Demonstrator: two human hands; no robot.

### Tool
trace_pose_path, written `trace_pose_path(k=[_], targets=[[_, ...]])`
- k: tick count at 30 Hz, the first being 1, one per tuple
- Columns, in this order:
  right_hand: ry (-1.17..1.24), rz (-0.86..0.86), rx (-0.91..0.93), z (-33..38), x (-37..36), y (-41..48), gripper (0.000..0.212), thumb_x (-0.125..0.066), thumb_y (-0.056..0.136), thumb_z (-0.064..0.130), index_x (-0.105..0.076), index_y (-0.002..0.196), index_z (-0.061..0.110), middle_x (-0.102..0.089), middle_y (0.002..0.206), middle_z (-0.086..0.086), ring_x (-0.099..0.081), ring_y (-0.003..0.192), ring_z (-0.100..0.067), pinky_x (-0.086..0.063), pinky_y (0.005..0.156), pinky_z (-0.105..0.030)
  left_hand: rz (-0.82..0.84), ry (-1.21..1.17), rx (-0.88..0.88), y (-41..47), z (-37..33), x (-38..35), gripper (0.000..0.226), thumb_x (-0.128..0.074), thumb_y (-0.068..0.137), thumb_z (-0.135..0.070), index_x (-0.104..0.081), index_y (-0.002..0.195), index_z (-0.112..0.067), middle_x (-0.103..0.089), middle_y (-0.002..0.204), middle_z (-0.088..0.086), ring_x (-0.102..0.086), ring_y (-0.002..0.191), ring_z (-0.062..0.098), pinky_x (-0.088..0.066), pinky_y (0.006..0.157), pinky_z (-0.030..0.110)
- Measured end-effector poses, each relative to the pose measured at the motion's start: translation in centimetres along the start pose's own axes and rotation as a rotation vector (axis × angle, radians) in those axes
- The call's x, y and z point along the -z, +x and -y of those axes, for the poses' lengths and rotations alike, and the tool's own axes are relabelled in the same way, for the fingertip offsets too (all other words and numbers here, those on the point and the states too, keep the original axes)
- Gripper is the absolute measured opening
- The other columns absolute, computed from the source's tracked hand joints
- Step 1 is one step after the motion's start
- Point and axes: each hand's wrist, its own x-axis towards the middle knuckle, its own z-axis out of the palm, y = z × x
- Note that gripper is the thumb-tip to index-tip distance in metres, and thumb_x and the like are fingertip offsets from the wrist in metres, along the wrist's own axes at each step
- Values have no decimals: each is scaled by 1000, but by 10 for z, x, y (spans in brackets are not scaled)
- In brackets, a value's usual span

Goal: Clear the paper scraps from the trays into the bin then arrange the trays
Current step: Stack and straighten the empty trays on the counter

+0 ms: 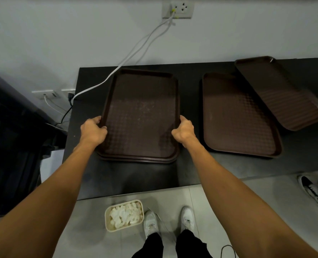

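Note:
A stack of brown plastic trays (pixel 141 101) lies on the black table (pixel 173 172), with no scraps on the top one. My left hand (pixel 93 130) grips the top tray's left rim, and my right hand (pixel 184 131) grips its right rim. A second brown tray (pixel 236 116) lies flat to the right. A third brown tray (pixel 279 92) lies askew at the far right, overlapping the second tray's corner. On the floor in front of the table stands a cream bin (pixel 123 215) filled with white paper scraps.
White cables (pixel 135 51) run from a wall socket (pixel 178 9) down past the table's back left corner. A dark cabinet (pixel 9 146) stands at the left. My white shoes (pixel 169 220) are beside the bin. Another person's dark shoe (pixel 312 190) is at the right.

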Motion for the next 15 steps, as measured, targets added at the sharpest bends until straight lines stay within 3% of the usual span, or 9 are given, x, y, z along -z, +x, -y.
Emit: trace_pose_path(k=[5,10,15], targets=[[-56,57,-36,-4,3,-3,82,-64,93,14,-24,163,29,-40,155,-13,-45,139,-34,-40,118,-42,-35,-17,-2,-4,-2,-1,44,-59,95,0,-62,138,-8,-69,127,14,-58,128,29,-34,115,26],[-55,-101,38,-9,-2,-9,56,-54,104,13,-38,158,17,-50,147,-16,-56,129,-31,-46,107,-34,35,121,-7,-2,-6,4,56,-56,92,1,-52,147,-11,-61,138,19,-48,136,36,-32,119,32],[-98,-104,16,-4,5,-12,48,-64,96,7,-55,143,5,-54,142,-18,-60,123,-32,-51,99,-33,59,119,68,-3,-4,2,57,-59,91,-3,-53,147,-12,-59,139,22,-55,128,37,-37,114,31]])
